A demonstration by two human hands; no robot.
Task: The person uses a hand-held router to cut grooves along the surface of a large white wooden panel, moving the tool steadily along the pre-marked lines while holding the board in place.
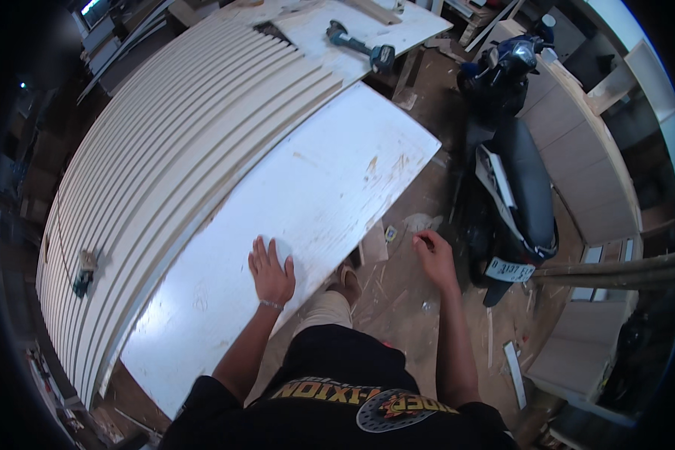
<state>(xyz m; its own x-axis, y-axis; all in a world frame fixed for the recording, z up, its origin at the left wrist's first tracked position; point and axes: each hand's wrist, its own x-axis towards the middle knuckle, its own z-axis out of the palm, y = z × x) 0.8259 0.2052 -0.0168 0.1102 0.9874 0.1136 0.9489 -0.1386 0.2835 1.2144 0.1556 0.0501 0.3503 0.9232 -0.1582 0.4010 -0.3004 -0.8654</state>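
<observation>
— Resting the left grip (272, 274) on the white panel (307, 169), just left of the lower middle of the frame: how is that contact best made?

— Palm down and fingers released, as they look here, so the load spreads. I see nothing clutched there, and I'd judge a light touch enough.

— And the right grip (436, 262), right of centre?

— It hangs clear of the panel with fingers curled; I cannot tell whether it pinches anything. A second palm near the panel's edge would probably steady matters better than one alone.

— How does the panel lie?

— Slantwise, from the lower left to the upper middle, with brownish scuffs (373, 162) toward its upper right end. Those deserve care, as rough spots might catch skin.

— What lies beyond?

— A row of pale strips (210, 142) sweeps across the left and upper left, along the panel's far side. Best, I think, not to nudge it, or the spacing could suffer.

— Any tools to mind?

— A small green tool (83, 280) rests on the strips at the left; a cordless tool (358, 49) lies on the table (425, 26) at the upper middle. Both are well apart from the hands.
</observation>
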